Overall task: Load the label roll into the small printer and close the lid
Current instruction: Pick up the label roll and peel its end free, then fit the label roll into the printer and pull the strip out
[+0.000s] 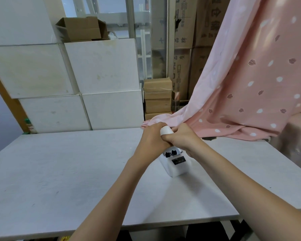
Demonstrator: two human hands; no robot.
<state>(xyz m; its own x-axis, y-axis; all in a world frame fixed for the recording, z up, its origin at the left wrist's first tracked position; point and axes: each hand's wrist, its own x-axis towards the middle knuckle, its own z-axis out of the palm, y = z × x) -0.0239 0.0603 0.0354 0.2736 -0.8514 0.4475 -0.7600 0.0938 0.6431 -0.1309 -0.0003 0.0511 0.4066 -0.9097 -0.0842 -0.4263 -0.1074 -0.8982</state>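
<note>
1. The small printer [175, 162] stands on the grey bench [68, 171], right of centre and towards the far side, with its dark label panel facing the camera.
2. Both hands meet directly above the printer. The left hand [151, 139] curls around from the left, and the right hand [180, 136] comes in from the right, so that the two sets of fingers wrap one object between them.
3. That object is the label roll [165, 130], a white rounded end of which shows between the hands. Both hands are closed on it. It is held over the top of the printer, apparently so that it can be lowered into the compartment.
4. The hands hide the top of the printer, so it cannot be told whether the lid is raised or whether the roll has already entered the bay. Two black parts show just under the hands.
5. Judging from this, the loading step is in hand and the closing of the lid remains.
6. Wide open bench lies to the left and in front of the printer. The near edge is well apart from it.
7. Behind the hands, a pink patterned cloth [250, 84] spills onto the far bench edge, near the knuckles. White boxes [101, 66] are stacked further back on the left.
</note>
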